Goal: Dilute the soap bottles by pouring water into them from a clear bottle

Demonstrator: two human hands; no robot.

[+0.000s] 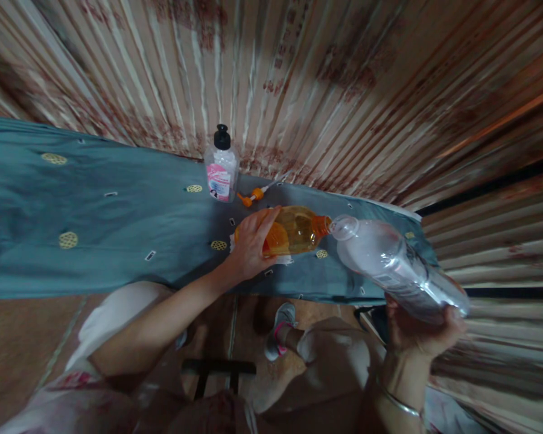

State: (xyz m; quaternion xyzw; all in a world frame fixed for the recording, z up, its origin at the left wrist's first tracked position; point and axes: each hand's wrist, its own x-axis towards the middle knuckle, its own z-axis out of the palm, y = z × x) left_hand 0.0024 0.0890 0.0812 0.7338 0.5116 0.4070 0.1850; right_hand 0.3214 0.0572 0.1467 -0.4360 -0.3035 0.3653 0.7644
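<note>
My left hand (253, 244) is wrapped round an orange see-through bottle (301, 230), which is tipped on its side with its open neck to the right. A large clear plastic bottle (380, 250) is gripped near its base by my right hand (423, 328). This bottle slants, and its mouth meets the neck of the orange one. Whether any liquid passes between them cannot be made out. Behind my left hand, an orange pump top (257, 194) with a pale tube lies on the cloth. Left of the pump stands a clear bottle (221, 175) with a black cap and a pink label.
A narrow table under a teal cloth (117, 217) runs across the view. Pleated patterned curtains (253, 78) hang behind it and at the right. Below are my legs, a shoe (280, 331), a dark stool-like frame (219, 366) and the tiled floor.
</note>
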